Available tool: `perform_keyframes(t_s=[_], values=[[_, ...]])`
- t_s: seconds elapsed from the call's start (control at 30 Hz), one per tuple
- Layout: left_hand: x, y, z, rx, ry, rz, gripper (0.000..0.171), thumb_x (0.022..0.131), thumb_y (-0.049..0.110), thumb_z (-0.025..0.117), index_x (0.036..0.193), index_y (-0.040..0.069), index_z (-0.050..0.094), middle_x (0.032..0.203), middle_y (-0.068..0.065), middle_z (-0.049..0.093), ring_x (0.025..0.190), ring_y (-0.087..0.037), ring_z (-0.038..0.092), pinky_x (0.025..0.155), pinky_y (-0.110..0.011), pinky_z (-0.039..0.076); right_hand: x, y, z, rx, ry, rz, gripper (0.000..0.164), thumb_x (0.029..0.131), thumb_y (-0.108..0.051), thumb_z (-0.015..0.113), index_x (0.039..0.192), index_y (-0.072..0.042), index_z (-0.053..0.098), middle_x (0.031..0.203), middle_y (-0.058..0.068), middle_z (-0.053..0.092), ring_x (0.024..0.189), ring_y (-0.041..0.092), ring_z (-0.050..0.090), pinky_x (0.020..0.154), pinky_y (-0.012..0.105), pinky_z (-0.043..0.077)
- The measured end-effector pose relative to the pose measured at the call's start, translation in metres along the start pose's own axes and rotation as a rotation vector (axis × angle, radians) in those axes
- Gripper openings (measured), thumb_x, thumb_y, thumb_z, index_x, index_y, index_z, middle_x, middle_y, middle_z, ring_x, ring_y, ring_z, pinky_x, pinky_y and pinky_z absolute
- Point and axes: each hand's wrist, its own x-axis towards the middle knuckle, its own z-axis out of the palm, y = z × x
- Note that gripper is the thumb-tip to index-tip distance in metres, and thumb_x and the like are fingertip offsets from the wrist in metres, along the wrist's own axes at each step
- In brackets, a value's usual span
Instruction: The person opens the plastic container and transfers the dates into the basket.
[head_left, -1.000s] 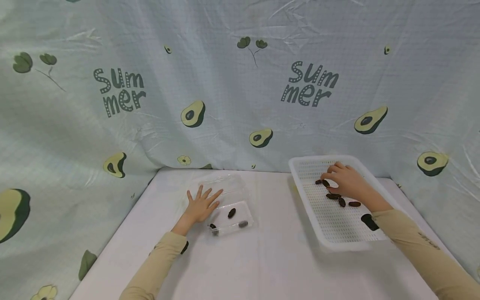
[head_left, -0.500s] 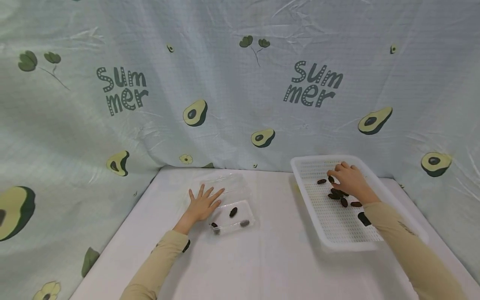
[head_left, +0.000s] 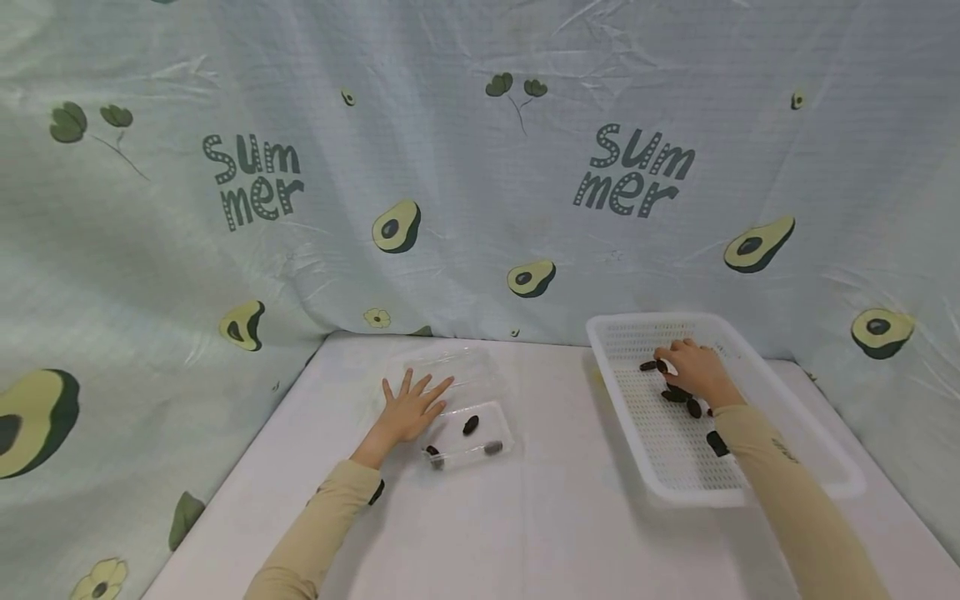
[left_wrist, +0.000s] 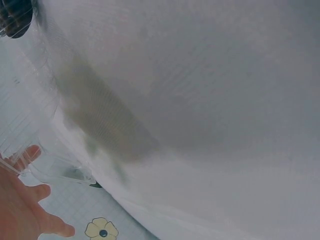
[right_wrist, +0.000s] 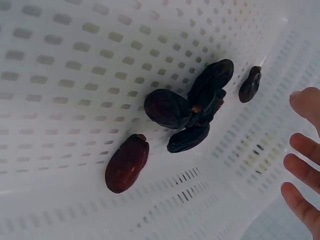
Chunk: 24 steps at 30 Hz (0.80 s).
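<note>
With fingers spread, my left hand (head_left: 407, 414) rests at the left side of a clear plastic box (head_left: 501, 412), whose lid (head_left: 465, 367) lies back behind it. Three dark dates are in the box, one date (head_left: 470, 425) in its middle. My right hand (head_left: 696, 373) reaches into a white perforated basket (head_left: 626, 417) and pinches a date (head_left: 662, 366) between thumb and fingers; the right wrist view does not show this date. Left of it another date (head_left: 648, 365) lies on the basket floor. A cluster of dates (right_wrist: 197, 107) and a reddish date (right_wrist: 127, 162) lie under the right wrist.
Both containers stand on a white-covered table (head_left: 555, 500), the box at left, the basket at right. A patterned curtain (head_left: 450, 167) hangs behind the table and along its sides. The basket's raised rim (head_left: 645, 479) surrounds the right hand.
My right hand shifts slightly within the basket, the pinched date moving with it, and the right forearm swings inward. My left hand stays on the box. The head view drifts a little.
</note>
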Motion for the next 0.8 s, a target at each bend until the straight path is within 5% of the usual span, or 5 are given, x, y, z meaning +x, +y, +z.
perform_keyframes(t_s=[0.8], values=[[0.0, -0.001, 0.0, 0.005, 0.001, 0.002, 0.046, 0.096, 0.039, 0.033, 0.14, 0.029, 0.028, 0.144, -0.018, 0.029, 0.134, -0.048, 0.006, 0.095, -0.073, -0.004, -0.008, -0.004, -0.006, 0.021, 0.023, -0.023, 0.029, 0.071, -0.009, 0.072, 0.099, -0.007, 0.063, 0.08, 0.012, 0.057, 0.074, 0.028, 0.053, 0.05, 0.037, 0.044]])
